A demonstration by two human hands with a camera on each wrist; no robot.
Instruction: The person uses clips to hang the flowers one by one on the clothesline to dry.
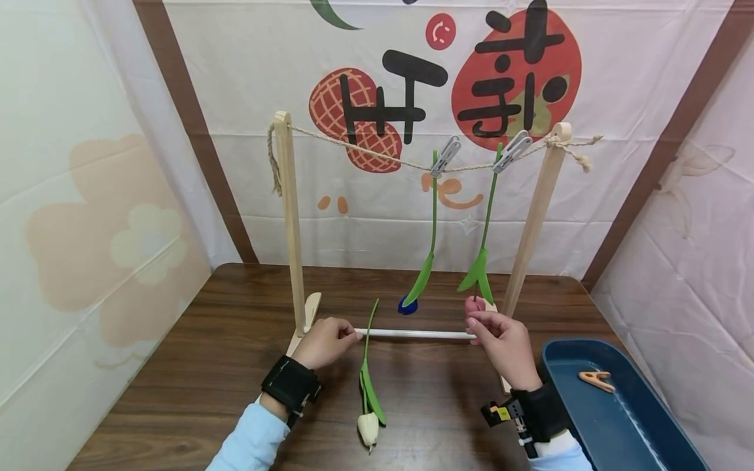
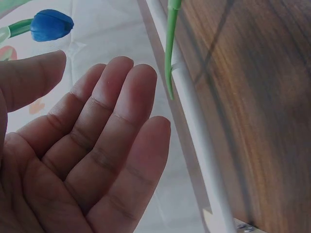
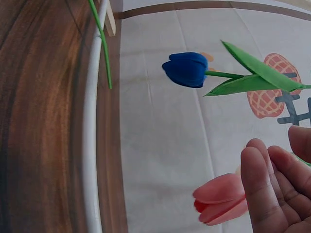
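Head view: left hand [image 1: 325, 341] beside white rod [image 1: 415, 334], white tulip [image 1: 368, 428] flat on table [image 1: 194, 366], right hand [image 1: 503, 343] touching hanging pink tulip [image 1: 474, 305]; left wrist: grip open, empty; right wrist: fingers [image 3: 257, 184] relaxed against pink tulip [image 3: 221, 199], blue tulip [image 3: 187, 69] beyond.

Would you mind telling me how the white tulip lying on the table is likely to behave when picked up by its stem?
The white tulip probably feels light: its stem is thin. That long stem curves, so it may flex, head drooping. Its leaf may flop sideways.
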